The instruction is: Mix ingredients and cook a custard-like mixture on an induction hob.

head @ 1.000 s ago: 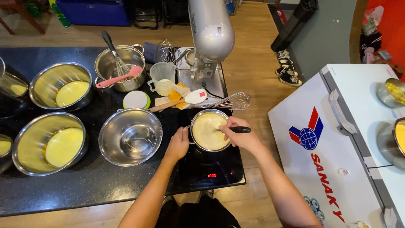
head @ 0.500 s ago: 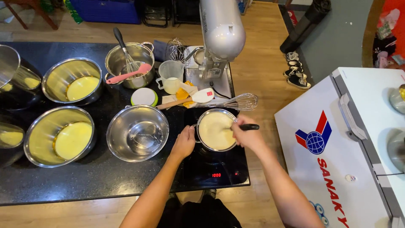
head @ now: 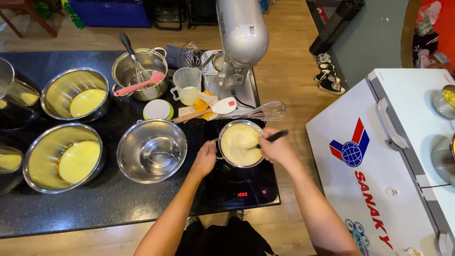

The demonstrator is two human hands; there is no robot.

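Far left of the fingers, on the black counter (head: pixel 118 204): 2 steel bowls (head: pixel 64 156) of pale yellow batter. Nearer, just left of the left hand (head: pixel 204 160): an empty steel bowl (head: pixel 151 150). Left fingers curled shut on the side handle of a small pot (head: pixel 238 144) of creamy batter, set on an induction hob (head: pixel 241 189). Right hand (head: pixel 277 149) just right of the pot's rim, fingers closed round a black-handled utensil (head: pixel 271 138) dipping into the batter. Beyond the fingers: a white spatula (head: pixel 208 111), a wire whisk (head: pixel 263 112), a grey stand mixer (head: pixel 241 38). Far right: a white chest freezer (head: pixel 379 166).
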